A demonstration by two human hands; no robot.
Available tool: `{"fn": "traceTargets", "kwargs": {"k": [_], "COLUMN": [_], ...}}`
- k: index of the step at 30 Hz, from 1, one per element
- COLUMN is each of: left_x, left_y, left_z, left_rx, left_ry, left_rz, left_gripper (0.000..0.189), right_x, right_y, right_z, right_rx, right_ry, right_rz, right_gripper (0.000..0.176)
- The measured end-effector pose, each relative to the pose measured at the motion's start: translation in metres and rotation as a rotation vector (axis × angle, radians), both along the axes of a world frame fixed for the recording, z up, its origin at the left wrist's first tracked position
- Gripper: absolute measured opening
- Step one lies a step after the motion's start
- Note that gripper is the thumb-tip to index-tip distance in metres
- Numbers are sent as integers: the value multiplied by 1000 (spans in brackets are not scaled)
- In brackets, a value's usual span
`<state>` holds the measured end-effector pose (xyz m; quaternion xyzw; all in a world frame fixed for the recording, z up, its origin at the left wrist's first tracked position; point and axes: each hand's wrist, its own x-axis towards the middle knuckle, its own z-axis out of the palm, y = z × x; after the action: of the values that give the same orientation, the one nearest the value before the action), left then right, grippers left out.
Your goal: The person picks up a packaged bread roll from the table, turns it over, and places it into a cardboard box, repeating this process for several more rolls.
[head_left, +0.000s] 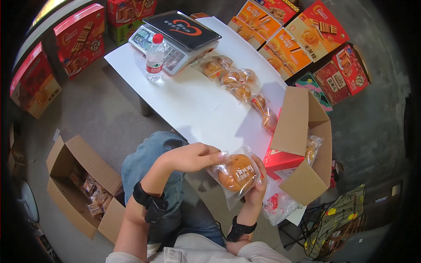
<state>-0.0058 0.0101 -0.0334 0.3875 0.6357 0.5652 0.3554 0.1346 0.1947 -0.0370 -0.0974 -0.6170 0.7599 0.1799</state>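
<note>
A round golden-brown bun [238, 172] in a clear plastic wrapper with white print is held up over my lap, close to the table's near edge. My left hand [193, 158] grips the wrapper's upper left side, its thumb on the front and its other fingers mostly out of sight. Around the right edge of the package my right hand [259, 179] is closed, with part of it behind the wrapper. More wrapped buns [240, 91] lie in a line along the right side of the white table [197, 109].
On the table stand a scale [175, 41] and a water bottle [155, 59]. To the right is an open carton [289, 122] with wrapped goods, a plastic bag [276, 201] below it. Another open carton [72, 197] sits on the floor at left. Red and orange boxes [285, 44] are stacked behind.
</note>
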Motion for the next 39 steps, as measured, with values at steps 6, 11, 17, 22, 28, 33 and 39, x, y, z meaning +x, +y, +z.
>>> {"fn": "traceTargets", "kwargs": {"k": [6, 11, 17, 22, 28, 33, 39], "left_x": [-6, -2, -2, -1, -2, -2, -6], "left_y": [3, 9, 7, 9, 9, 11, 11], "left_z": [3, 0, 7, 6, 5, 4, 3], "left_rx": [193, 343, 318, 391, 481, 510, 537], "left_ry": [-82, -110, -24, -197, -240, -259, -247], "left_rz": [155, 237, 283, 310, 333, 360, 407], "left_gripper": [41, 29, 25, 22, 25, 26, 28], "right_x": [-3, 0, 0, 0, 2, 17, 30], "right_y": [-5, -4, -5, -6, 7, 50, 107], "right_z": [5, 4, 5, 8, 21, 26, 61], "right_rx": [42, 80, 63, 33, 138, 266, 89], "right_ry": [118, 160, 172, 197, 344, 442, 423], "right_rz": [-148, -130, -122, -176, -262, -474, -398], "right_gripper": [80, 81, 79, 79, 77, 66, 60]}}
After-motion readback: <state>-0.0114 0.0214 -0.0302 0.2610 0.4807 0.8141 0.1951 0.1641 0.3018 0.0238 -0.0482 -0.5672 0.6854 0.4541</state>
